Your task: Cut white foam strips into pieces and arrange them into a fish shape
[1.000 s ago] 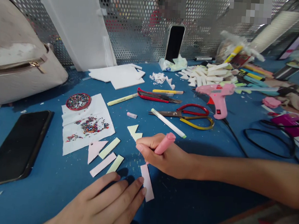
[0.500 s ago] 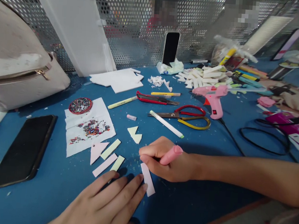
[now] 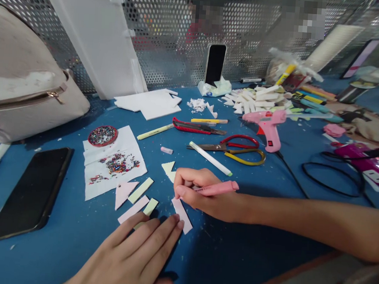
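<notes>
My right hand (image 3: 207, 193) grips a pink marker (image 3: 217, 188), its tip hidden by the fingers at the far end of a pale pink strip (image 3: 182, 217). With fingers stretched out, my left hand (image 3: 143, 247) lies flat and its fingertips press on that strip. Beside the left fingers are another pink strip (image 3: 133, 210), a light green strip (image 3: 140, 190), a shorter green strip (image 3: 151, 206) partly covered by the hand, and a pink triangle (image 3: 125, 193). A notched pale green piece (image 3: 168, 170) is partly behind my right hand.
Scissors (image 3: 231, 148), a white marker (image 3: 209, 158), a red box cutter (image 3: 193, 126) and a pink glue gun (image 3: 267, 123) lie beyond my hands. Left are beads on a paper (image 3: 90, 191), a black phone (image 3: 27, 191) and a bag (image 3: 26, 104). White foam pieces (image 3: 257, 97) are heaped behind.
The strip under my left fingertips has shifted up and left. My right hand has moved slightly up and left, and the marker leans lower, pointing more to the right.
</notes>
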Available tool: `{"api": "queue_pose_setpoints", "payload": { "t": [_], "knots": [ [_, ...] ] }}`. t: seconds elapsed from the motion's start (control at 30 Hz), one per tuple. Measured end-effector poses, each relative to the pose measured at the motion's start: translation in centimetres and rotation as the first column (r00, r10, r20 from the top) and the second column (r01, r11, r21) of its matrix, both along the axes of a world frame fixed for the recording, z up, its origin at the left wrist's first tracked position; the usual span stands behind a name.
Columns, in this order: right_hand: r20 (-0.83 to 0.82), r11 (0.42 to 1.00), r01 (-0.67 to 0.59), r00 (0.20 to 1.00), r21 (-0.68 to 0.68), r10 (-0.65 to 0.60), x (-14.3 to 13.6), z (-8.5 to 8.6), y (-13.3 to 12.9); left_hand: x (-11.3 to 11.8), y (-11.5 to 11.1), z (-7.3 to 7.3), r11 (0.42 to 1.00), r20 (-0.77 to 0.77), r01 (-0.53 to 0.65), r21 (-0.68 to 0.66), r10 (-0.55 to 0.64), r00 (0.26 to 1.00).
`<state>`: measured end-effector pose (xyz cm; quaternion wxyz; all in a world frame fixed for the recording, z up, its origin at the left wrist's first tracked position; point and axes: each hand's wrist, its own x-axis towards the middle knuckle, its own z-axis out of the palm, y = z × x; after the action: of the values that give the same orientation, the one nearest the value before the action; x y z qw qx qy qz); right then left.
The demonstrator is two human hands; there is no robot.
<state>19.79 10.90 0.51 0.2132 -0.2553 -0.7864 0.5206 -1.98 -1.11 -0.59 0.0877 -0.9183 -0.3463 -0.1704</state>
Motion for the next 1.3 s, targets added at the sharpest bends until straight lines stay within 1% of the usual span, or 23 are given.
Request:
{"api": "queue_pose_setpoints", "payload": {
  "t": [0.1,0.2,0.3,0.37,0.43,0.5,0.6,0.73,0.83,0.9,0.97,1.03,1.17,1.23,1.3],
  "knots": [
    [-0.051,1.000,0.014,0.999,-0.014,-0.014,-0.10,-0.02,0.02,0.02,-0.05,-0.22,1.000,0.006,0.006,-0.010,-0.006,1.000],
    [-0.100,1.000,-0.028,0.995,0.004,0.028,-0.02,0.05,0.05,0.11,0.05,-0.37,1.000,0.010,0.015,-0.015,-0.015,1.000],
    [-0.115,0.997,-0.072,0.990,0.035,0.076,-0.02,0.09,0.10,0.25,0.15,-0.37,1.000,0.018,0.011,-0.010,-0.011,1.000],
    [-0.127,0.997,-0.064,0.990,0.035,0.068,-0.20,0.04,0.11,0.32,0.16,-0.38,1.000,0.025,0.006,-0.015,-0.006,1.000],
    [-0.120,1.000,-0.026,0.992,-0.015,0.024,-0.46,-0.05,0.10,0.31,0.13,-0.47,1.000,0.030,0.009,-0.017,-0.008,1.000],
    [-0.098,0.996,0.002,0.995,-0.092,-0.011,-0.67,-0.10,0.10,0.26,0.13,-0.61,1.000,0.023,0.012,-0.018,-0.012,1.000],
    [-0.107,0.986,0.006,0.994,-0.165,-0.024,-0.82,-0.04,0.15,0.15,0.17,-0.75,1.000,0.031,0.024,-0.001,-0.024,0.999],
    [-0.074,0.990,0.005,0.997,-0.140,-0.015,-0.88,0.14,0.29,0.00,0.26,-0.73,1.000,0.028,0.021,0.007,-0.021,0.999],
    [-0.096,0.986,-0.012,0.995,-0.166,-0.004,-0.93,0.10,0.37,-0.11,0.35,-0.77,0.999,0.028,0.040,0.027,-0.041,0.999],
    [-0.115,0.986,-0.001,0.993,-0.169,-0.019,-0.94,0.02,0.41,-0.12,0.37,-0.84,0.999,0.017,0.043,0.018,-0.043,0.999],
    [-0.091,0.988,-0.005,0.996,-0.153,-0.009,-0.91,-0.05,0.44,-0.07,0.33,-0.89,0.999,0.002,0.037,0.000,-0.037,0.999],
    [-0.077,0.989,-0.025,0.997,-0.145,0.014,-0.86,-0.06,0.46,-0.01,0.29,-0.90,1.000,0.005,0.025,-0.012,-0.025,1.000],
    [-0.086,0.990,-0.010,0.996,-0.138,-0.002,-0.75,0.10,0.43,0.03,0.31,-0.82,1.000,0.025,0.011,-0.015,-0.011,1.000],
    [-0.081,0.993,-0.036,0.996,-0.112,0.027,-0.72,0.18,0.38,0.02,0.33,-0.78,1.000,0.026,0.021,0.000,-0.021,0.999],
    [-0.097,0.991,-0.044,0.995,-0.123,0.032,-0.69,0.20,0.34,0.01,0.32,-0.72,0.999,0.022,0.030,0.013,-0.030,0.999]
  ]
}}
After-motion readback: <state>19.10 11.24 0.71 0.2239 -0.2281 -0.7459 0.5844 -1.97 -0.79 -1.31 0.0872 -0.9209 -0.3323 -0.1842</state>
